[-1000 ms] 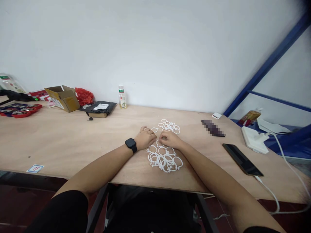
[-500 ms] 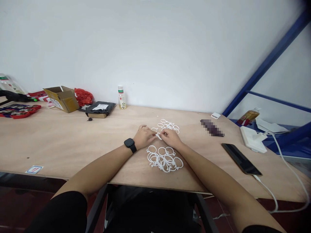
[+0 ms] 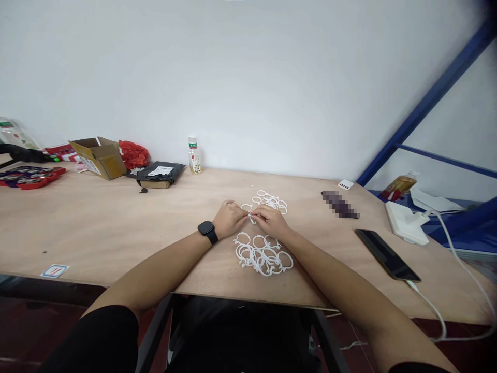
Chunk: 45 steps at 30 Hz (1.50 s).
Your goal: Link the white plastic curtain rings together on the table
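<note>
One ring [image 3: 253, 221], just beyond the near pile [image 3: 253, 256], is now pinched by left hand [image 3: 229, 220] and right hand [image 3: 274, 221], closer together than half a second ago; two-handed work seems underway.

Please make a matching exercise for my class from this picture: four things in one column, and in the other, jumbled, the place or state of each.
Things
1. Left hand
2. Larger pile of white rings
3. Phone
4. Bottle beside the black packet

Places and states
A. Standing upright near the wall
B. Fingertips meeting those of the right hand at a white ring
C. Connected to a white cable
D. On the tabletop, between the two forearms

Right pairs: 1-B, 2-D, 3-C, 4-A
</note>
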### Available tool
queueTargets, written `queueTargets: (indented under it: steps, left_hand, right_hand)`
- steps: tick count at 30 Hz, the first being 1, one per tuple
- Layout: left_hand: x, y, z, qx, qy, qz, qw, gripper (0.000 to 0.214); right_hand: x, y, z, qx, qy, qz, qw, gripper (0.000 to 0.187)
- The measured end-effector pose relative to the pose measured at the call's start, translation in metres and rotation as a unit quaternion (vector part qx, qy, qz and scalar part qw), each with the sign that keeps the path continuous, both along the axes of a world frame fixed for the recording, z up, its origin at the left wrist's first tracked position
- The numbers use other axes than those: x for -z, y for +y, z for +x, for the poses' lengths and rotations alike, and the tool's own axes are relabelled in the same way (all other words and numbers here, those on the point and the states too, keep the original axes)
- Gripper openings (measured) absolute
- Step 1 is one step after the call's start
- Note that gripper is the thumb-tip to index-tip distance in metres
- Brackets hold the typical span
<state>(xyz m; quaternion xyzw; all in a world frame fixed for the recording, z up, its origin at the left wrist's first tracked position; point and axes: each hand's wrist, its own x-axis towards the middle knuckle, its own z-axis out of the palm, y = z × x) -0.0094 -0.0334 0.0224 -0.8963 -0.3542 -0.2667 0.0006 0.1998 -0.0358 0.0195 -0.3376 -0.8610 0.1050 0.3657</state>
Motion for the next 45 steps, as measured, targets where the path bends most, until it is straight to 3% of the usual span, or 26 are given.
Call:
queueTargets:
  steps: [15,23,28,34,36,40,45]
  left_hand:
    - [-0.001,-0.002,-0.001,0.027,0.025,0.035,0.999,0.029]
    - [-0.001,0.0,0.001,-0.017,-0.013,0.022,1.0,0.029]
    - [-0.003,0.002,-0.001,-0.019,-0.019,-0.012,1.0,0.028]
    - [-0.003,0.006,-0.01,0.126,0.037,-0.065,0.989,0.021]
    - [-0.003,0.006,-0.01,0.137,0.055,-0.067,0.987,0.015]
    - [-0.004,0.003,-0.006,0.07,0.07,-0.052,0.994,0.008]
    - [-0.007,0.002,-0.005,-0.088,0.019,-0.05,0.995,0.012]
  right_hand:
    - [0.0,0.0,-0.001,-0.009,-0.013,-0.04,0.999,0.012]
    - [0.002,-0.002,-0.004,0.034,0.015,-0.052,0.998,0.014]
    - [0.005,0.0,-0.003,0.071,-0.011,-0.009,0.997,0.017]
    - [0.006,0.013,0.012,0.165,0.018,0.022,0.986,0.018]
    - [0.006,0.018,0.018,0.203,0.023,0.018,0.979,0.017]
    - [0.004,0.017,0.02,0.193,0.02,0.022,0.981,0.014]
    - [-0.001,0.001,0.007,0.057,-0.025,0.057,0.996,0.016]
